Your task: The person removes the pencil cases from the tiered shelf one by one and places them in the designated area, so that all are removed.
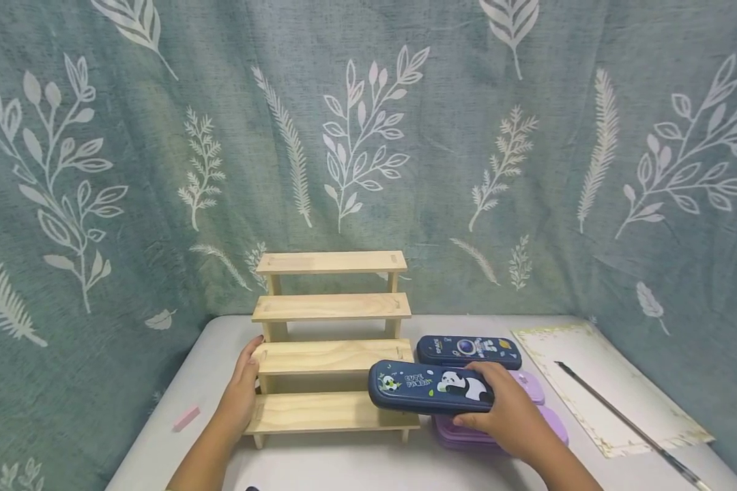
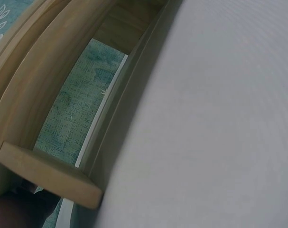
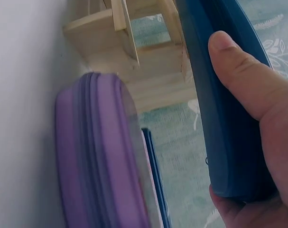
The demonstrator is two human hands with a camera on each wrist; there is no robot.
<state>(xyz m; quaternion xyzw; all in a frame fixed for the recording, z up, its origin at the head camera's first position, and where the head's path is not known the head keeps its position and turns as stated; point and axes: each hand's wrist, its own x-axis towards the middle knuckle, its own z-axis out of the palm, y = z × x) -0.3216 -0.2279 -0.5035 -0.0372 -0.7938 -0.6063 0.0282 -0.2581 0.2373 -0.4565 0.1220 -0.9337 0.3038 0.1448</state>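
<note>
While left hand (image 1: 241, 389) lies flat, fingers straight, against wooden step shelf (image 1: 331, 354) side, likely steadying it, right hand (image 1: 510, 416) grips panda pencil case (image 1: 432, 387) lengthwise, thumb curled over edge, held level just above lowest step, clear of purple cases (image 1: 528, 426) beneath

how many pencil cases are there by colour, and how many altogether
Dark blue: 2, the panda case gripped by the right hand and the space case behind it.
Purple: 2, stacked: upper, lower.
Total: 4
</note>
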